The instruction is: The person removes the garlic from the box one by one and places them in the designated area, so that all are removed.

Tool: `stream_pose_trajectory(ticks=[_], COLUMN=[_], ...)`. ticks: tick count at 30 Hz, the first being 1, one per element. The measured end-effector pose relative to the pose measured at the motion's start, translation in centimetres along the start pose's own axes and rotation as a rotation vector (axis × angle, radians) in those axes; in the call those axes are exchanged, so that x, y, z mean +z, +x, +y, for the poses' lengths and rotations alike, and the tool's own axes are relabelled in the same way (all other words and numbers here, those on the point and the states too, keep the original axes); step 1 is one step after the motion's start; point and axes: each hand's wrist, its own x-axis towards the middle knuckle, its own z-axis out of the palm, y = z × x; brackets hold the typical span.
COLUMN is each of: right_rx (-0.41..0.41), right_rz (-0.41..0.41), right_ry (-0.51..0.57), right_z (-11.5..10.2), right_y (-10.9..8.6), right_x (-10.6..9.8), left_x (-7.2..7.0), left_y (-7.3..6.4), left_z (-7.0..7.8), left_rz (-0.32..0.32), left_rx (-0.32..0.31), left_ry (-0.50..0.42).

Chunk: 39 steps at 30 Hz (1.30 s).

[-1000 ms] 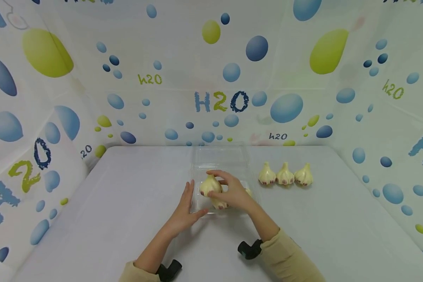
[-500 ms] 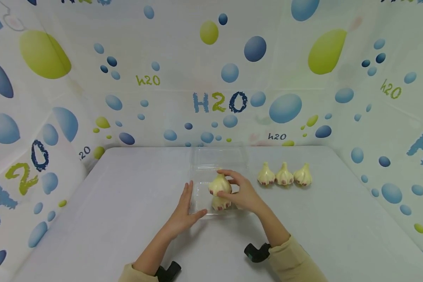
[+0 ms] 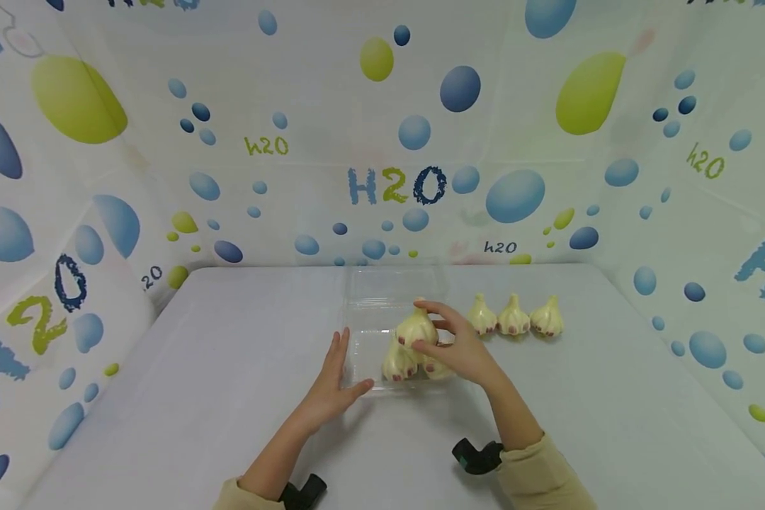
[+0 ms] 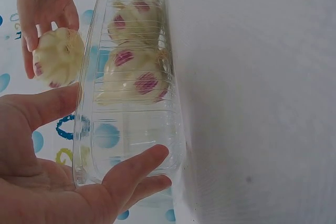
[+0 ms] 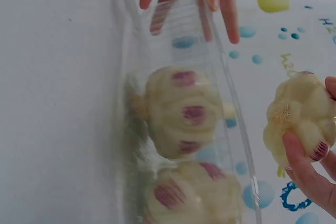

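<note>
My right hand [image 3: 464, 348] holds a garlic bulb [image 3: 413, 330] with its neck up, thumb on the near side. In the left wrist view this garlic bulb [image 4: 59, 59] is above the rim of a clear plastic clamshell container [image 3: 362, 358]. Two more bulbs, a left one [image 3: 397, 365] and a right one [image 3: 435, 369], sit side by side inside along the front wall, the right one partly hidden by my hand. At the container's front left corner is my left hand [image 3: 330, 388], fingers extended along the left side and thumb stretched at the front wall.
The container's hinged lid [image 3: 395, 283] lies folded back behind it. To its right, three garlic bulbs [image 3: 513, 319] stand in a row on the white table [image 3: 248, 340]. A patterned curtain [image 3: 306, 92] rises behind and beside the table.
My right hand has carried the garlic bulb to the right over the container, uncovering more of the left bulb inside. My left hand stays at the corner.
</note>
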Motion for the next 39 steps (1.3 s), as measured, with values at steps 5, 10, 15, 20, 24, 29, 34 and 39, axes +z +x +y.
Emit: stream_pose_trajectory(ticks=[5,10,15,20,24,29,34,39], right_rx=[-0.017,-0.031,-0.012,-0.014,-0.005,0.018,0.035,0.057], right_rz=[0.019,0.014,0.015,0.046,0.057,0.063,0.068,0.062], right_ry=[-0.009,0.001,-0.006,-0.042,-0.044,-0.037,-0.052,-0.077], right_z=[0.4,2.3,3.7,4.0,4.1,4.4,5.0,5.4], right_y=[-0.2,0.0,0.1,0.0,-0.1,-0.3,-0.4,-0.6], right_x=[-1.1,-1.9,-2.4,-3.2,-4.0,-5.1,-5.8,-6.3], left_x=[0.0,0.1,0.1,0.0,0.0,0.0,0.0,-0.1], left_y=[0.0,-0.1,-0.2,-0.2,-0.1,-0.1,0.0,-0.1], left_z=[0.0,0.1,0.0,0.1,0.1,0.1,0.1,0.1], left_rz=[0.001,-0.003,-0.003,-0.001,0.0,0.002,0.001,-0.001], left_rx=[0.002,-0.002,-0.009,-0.008,-0.007,-0.004,-0.001,-0.008], left_ry=[0.004,-0.006,0.002,0.004,0.011,0.015,0.015,0.021])
